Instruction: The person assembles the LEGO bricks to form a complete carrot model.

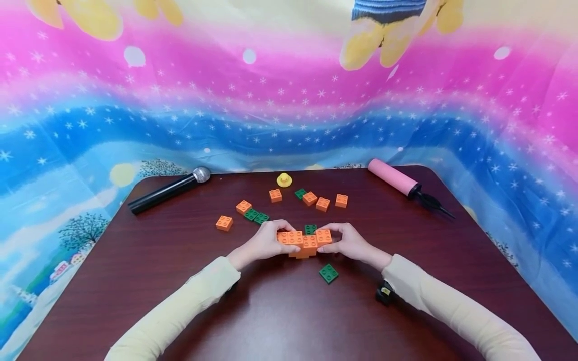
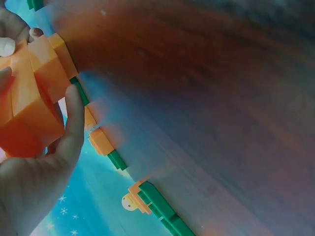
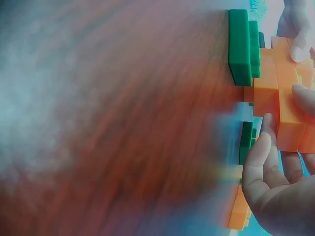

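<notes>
An assembly of orange toy building bricks [image 1: 309,242] is held between both hands near the middle of the table. My left hand [image 1: 264,241] grips its left end, thumb on the near side and fingers around the far side. At the other end, my right hand [image 1: 351,243] pinches the rightmost orange brick [image 1: 323,236]. Both wrist views show the assembly's smooth orange sides close up, partly covered by fingers. One green brick [image 1: 328,273] lies just in front of the right hand, and another green brick [image 1: 310,229] sits right behind the assembly.
Loose orange bricks [image 1: 224,223] and green bricks [image 1: 261,217] are scattered behind the hands. Farther back stands a yellow rubber duck [image 1: 284,180]. A black microphone [image 1: 169,190] lies at the back left and a pink hand pump [image 1: 395,178] at the back right of the brown table [image 1: 289,321].
</notes>
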The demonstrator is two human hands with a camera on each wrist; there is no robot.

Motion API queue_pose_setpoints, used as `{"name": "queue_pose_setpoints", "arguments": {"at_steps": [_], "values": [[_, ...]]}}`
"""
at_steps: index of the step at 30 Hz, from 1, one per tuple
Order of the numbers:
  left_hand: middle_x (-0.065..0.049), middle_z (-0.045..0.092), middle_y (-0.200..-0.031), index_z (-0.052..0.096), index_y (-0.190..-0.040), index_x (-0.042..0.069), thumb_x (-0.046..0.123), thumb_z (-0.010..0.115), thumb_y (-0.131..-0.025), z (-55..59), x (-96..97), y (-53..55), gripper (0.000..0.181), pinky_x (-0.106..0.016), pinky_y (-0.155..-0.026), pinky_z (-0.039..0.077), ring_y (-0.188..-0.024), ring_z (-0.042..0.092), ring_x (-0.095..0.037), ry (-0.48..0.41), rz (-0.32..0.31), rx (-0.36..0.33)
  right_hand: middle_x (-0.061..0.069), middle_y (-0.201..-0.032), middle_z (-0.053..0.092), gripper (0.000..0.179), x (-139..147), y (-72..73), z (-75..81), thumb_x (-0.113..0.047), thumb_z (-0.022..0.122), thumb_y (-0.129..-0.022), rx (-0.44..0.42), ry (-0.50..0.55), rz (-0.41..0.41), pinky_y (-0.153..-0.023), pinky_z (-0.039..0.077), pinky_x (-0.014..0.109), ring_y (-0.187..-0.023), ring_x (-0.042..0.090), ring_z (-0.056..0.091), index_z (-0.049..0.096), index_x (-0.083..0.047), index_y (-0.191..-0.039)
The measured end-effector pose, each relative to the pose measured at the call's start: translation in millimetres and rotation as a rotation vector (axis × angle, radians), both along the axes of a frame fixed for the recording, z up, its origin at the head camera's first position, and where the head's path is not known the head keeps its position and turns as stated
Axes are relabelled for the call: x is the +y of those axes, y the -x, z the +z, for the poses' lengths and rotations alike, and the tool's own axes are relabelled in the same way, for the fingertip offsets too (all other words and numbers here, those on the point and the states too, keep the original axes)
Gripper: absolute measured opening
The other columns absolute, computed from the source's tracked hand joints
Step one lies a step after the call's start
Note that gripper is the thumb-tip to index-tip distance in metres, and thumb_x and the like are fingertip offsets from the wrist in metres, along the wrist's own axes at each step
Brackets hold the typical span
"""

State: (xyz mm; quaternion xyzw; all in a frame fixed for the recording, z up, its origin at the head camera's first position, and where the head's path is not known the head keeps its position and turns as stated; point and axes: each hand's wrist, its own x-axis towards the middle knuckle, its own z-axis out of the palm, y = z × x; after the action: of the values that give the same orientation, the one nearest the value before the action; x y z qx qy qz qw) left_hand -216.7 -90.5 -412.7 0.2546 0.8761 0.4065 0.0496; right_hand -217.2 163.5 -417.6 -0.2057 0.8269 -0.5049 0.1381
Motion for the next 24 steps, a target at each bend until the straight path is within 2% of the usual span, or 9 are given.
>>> {"name": "queue_pose_setpoints", "arguments": {"at_steps": [5,8,12,15,18,21,24], "values": [[-0.001,0.065,-0.1,0.066,-0.099,0.014,0.024,0.081,-0.075,-1.1,1.1,1.7,0.03,-0.027,-0.07,0.047,-0.081,0.054,-0.014,-0.007,-0.017,0.007,0.013,-0.104,0.068,0.046,2.0,0.5,1.4,-0.018,0.078,-0.08,0.011,-0.02,0.015,-0.052,0.052,0.036,-0.055,0.029,0.055,0.063,-0.005,-0.121],[0.0,0.066,-0.1,0.066,-0.099,0.015,0.025,0.081,-0.075,-3.2,0.3,2.2,0.03,-0.028,-0.072,0.046,-0.082,0.054,-0.014,-0.014,-0.008,0.007,0.013,-0.109,0.067,0.05,4.7,2.0,1.6,-0.021,0.08,-0.079,0.035,-0.057,0.061,-0.059,0.054,0.033,-0.061,0.023,0.061,0.061,-0.004,-0.122],[0.0,0.067,-0.101,0.066,-0.102,0.015,0.026,0.081,-0.074,-5.7,-2.7,2.1,0.033,-0.029,-0.075,0.047,-0.084,0.054,-0.015,-0.018,0.011,-0.004,0.015,-0.116,0.065,0.057,11.7,6.4,0.6,-0.021,0.08,-0.078,-0.014,-0.087,0.115,-0.068,0.055,0.029,-0.075,0.016,0.068,0.056,-0.002,-0.127],[-0.001,0.066,-0.101,0.066,-0.103,0.014,0.028,0.081,-0.074,-5.6,-4.3,1.7,0.036,-0.029,-0.075,0.047,-0.085,0.054,-0.015,-0.013,0.02,-0.012,0.019,-0.122,0.06,0.061,20.0,11.6,0.7,-0.02,0.079,-0.079,-0.075,-0.064,0.121,-0.067,0.055,0.031,-0.078,0.017,0.07,0.052,-0.001,-0.131],[-0.001,0.066,-0.101,0.066,-0.102,0.014,0.028,0.082,-0.073,-5.2,-5.8,1.3,0.036,-0.03,-0.075,0.047,-0.086,0.053,-0.015,-0.001,0.021,-0.006,0.023,-0.128,0.055,0.062,29.9,18.6,0.7,-0.017,0.077,-0.081,-0.086,-0.043,0.123,-0.063,0.054,0.032,-0.079,0.017,0.07,0.05,0.0,-0.134],[-0.001,0.065,-0.103,0.066,-0.102,0.015,0.028,0.081,-0.074,-4.8,-7.1,1.2,0.035,-0.03,-0.076,0.046,-0.087,0.053,-0.015,0.006,0.008,-0.002,0.025,-0.131,0.053,0.059,38.8,26.7,0.2,-0.012,0.074,-0.084,-0.063,-0.037,0.102,-0.061,0.053,0.032,-0.078,0.017,0.069,0.048,0.002,-0.135],[-0.001,0.065,-0.103,0.066,-0.102,0.015,0.027,0.081,-0.074,-3.7,-7.5,0.8,0.034,-0.03,-0.077,0.046,-0.087,0.054,-0.015,0.001,-0.005,-0.002,0.027,-0.128,0.054,0.053,44.5,36.5,-0.7,-0.011,0.071,-0.086,-0.01,-0.019,0.005,-0.059,0.052,0.032,-0.076,0.018,0.068,0.05,0.003,-0.133]]}}
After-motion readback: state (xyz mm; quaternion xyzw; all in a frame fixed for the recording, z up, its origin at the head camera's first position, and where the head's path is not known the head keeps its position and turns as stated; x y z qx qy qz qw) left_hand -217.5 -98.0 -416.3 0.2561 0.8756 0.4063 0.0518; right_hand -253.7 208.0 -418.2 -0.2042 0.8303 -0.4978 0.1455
